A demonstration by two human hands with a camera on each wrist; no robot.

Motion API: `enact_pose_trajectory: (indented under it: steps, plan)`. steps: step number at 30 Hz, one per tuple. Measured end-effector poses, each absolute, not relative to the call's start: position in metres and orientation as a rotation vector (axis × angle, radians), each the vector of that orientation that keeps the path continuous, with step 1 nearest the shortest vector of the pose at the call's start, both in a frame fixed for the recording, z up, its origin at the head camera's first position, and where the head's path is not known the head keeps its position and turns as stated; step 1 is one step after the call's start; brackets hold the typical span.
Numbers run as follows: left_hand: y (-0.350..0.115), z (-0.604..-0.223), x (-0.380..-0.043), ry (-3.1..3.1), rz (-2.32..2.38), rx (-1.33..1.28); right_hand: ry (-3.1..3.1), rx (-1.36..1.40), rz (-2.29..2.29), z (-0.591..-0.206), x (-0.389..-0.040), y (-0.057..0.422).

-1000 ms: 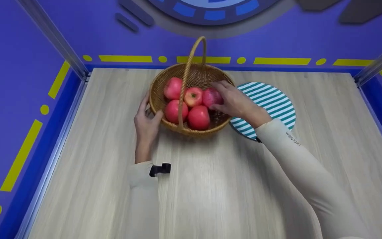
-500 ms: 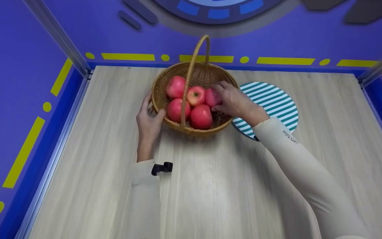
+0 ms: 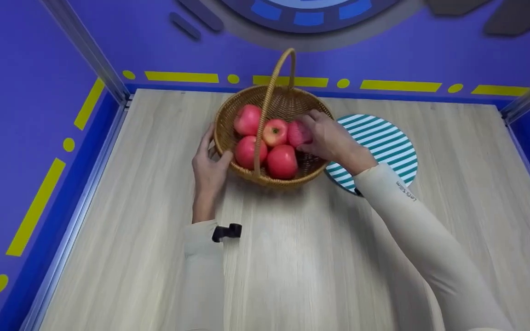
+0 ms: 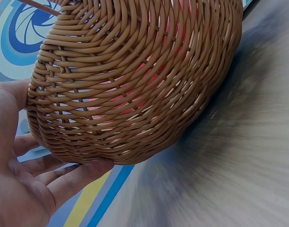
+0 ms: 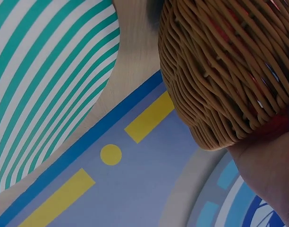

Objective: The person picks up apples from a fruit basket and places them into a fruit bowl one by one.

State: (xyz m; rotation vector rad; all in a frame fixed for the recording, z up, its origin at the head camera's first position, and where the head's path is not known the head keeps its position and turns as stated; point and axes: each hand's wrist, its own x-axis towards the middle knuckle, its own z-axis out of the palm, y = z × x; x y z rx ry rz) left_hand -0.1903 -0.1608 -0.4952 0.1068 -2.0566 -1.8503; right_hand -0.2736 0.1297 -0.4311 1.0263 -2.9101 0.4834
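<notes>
A brown wicker basket (image 3: 279, 182) with a tall arched handle (image 3: 269, 89) holds several red apples (image 3: 282, 162) at the back of the table. My left hand (image 3: 210, 171) grips its left side, thumb at the rim and fingers against the outer weave. In the left wrist view, those fingers (image 4: 80, 178) lie along the basket's wall (image 4: 121, 80). Reaching in over the right rim, my right hand (image 3: 331, 138) holds the rightmost apple (image 3: 297, 133) between thumb and fingers. The right wrist view shows only part of that hand (image 5: 272, 172) behind the basket wall (image 5: 215, 75); its fingertips are hidden.
A round mat with green and white stripes (image 3: 387, 149) lies right of the basket, partly under my right forearm. Behind the table stands a blue printed wall panel (image 3: 366, 55), with side panels at left and right.
The head view has shifted slightly, so everything appears a little farther right. Both hands keep their places on the basket and the apple.
</notes>
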Motion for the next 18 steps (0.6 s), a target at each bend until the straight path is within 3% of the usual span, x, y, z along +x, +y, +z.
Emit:
enact_pose_trajectory:
  steps: [18]
  plan:
    - [-0.158,-0.489,-0.189,-2.021,-1.921,0.153,-2.951,0.838,0.843,-0.42,-0.26,0.149]
